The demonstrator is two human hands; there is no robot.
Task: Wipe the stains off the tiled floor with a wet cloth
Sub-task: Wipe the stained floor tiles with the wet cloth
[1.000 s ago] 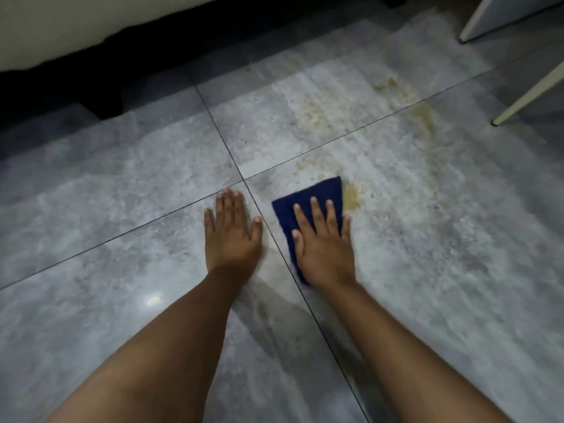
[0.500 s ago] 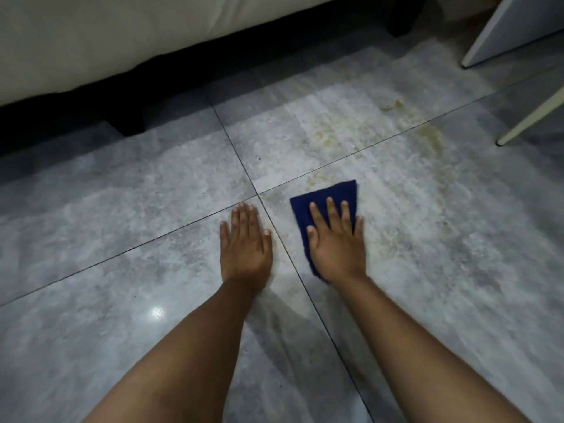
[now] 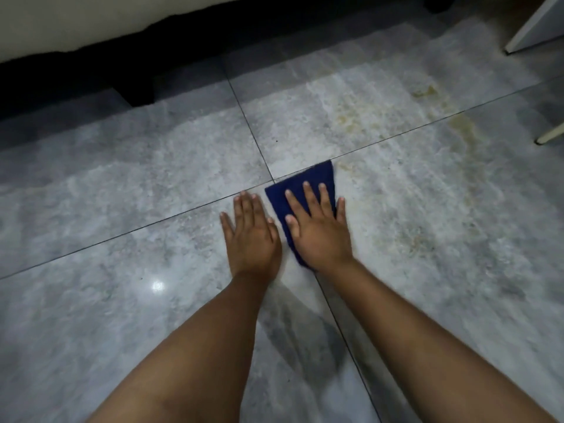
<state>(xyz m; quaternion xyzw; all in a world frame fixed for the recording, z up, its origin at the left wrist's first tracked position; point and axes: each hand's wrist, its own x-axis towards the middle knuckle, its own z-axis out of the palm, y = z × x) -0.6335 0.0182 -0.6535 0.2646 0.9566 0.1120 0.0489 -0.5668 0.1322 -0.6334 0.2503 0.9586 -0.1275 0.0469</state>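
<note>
A folded dark blue cloth point(image 3: 308, 180) lies flat on the grey tiled floor point(image 3: 122, 184), just right of where the grout lines cross. My right hand point(image 3: 317, 227) presses down on it with fingers spread; the cloth's near part is hidden under the palm. My left hand point(image 3: 250, 233) rests flat on the bare tile right beside it, holding nothing. Yellowish-brown stains point(image 3: 464, 129) run across the tiles beyond and to the right of the cloth, with fainter specks point(image 3: 415, 239) right of my right hand.
A pale sofa or bed edge point(image 3: 76, 22) with a dark gap and a black leg point(image 3: 137, 90) runs along the back. A white furniture panel point(image 3: 531, 29) and a thin cream leg point(image 3: 549, 135) stand at the right.
My right hand has slid the cloth forward and a little left, up to the grout crossing, covering the stain patch it was beside. The left hand stays planted. The view has tilted up slightly.
</note>
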